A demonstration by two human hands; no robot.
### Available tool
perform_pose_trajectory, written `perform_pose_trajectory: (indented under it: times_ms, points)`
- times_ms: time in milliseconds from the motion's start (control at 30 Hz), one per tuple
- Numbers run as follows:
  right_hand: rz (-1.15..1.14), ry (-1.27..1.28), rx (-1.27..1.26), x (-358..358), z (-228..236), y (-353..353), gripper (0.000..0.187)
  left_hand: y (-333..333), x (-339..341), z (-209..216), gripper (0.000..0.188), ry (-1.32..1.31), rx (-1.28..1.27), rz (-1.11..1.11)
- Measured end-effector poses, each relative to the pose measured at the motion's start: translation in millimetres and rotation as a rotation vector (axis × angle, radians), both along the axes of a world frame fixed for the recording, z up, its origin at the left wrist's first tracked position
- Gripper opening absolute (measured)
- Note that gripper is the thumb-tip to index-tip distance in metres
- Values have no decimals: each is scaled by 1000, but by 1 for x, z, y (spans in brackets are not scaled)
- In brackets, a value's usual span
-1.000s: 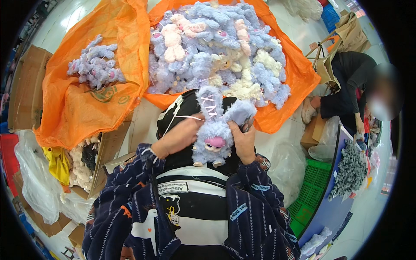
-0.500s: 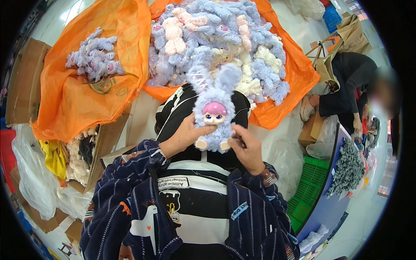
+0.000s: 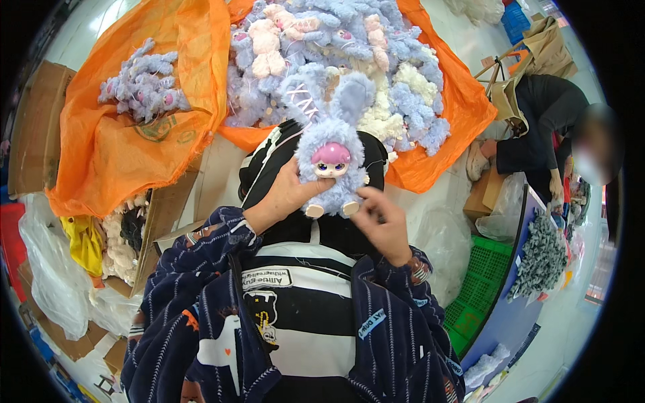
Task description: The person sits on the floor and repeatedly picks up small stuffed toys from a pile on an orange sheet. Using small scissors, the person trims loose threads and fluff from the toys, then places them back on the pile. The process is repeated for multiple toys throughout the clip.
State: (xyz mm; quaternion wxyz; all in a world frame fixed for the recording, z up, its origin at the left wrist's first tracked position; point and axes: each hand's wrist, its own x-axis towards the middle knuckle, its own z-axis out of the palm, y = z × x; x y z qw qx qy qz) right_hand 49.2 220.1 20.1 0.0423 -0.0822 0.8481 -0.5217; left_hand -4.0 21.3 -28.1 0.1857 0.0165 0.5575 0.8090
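Observation:
A light-blue plush rabbit doll [image 3: 328, 151] faces up over my lap, with a pink forehead piece, a small moulded face, pale feet and tall ears. White lacing runs along its left ear. My left hand [image 3: 285, 195] is closed round the doll's left side, thumb across its chest just under the face. Beside the doll's lower right my right hand [image 3: 383, 225] has its fingers loosely bent and apart, slightly blurred, close to the foot and side fur. Whether those fingertips touch the doll is hard to see.
Beyond my knees a big heap of blue, pink and cream plush dolls [image 3: 322, 40] lies on an orange sheet [image 3: 463, 101]. More blue dolls [image 3: 144, 84] rest on an orange sack [image 3: 181, 40] at left. Green crates [image 3: 480, 272] stand at right, near a bent-over person [image 3: 537, 114].
The doll and my left hand have shifted slightly up and left in view. My right hand has moved a little, its fingers now lower against the doll's foot side.

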Motion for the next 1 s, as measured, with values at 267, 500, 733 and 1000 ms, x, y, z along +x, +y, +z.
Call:
perform_pose_trajectory:
  times_ms: [267,500,733,1000]
  points:
    - [-236,64,102,-6,-17,-24,14,0,-1,-3,48,-62,136,10]
    - [-320,-47,-60,-7,-1,-24,24,5,1,-6,52,114,-9,94]
    - [181,458,453,-8,-1,-48,30,5,0,-4,54,61,-79,153]
    - [-163,133,104,-7,-9,-41,23,2,-1,-5,42,117,-25,228]
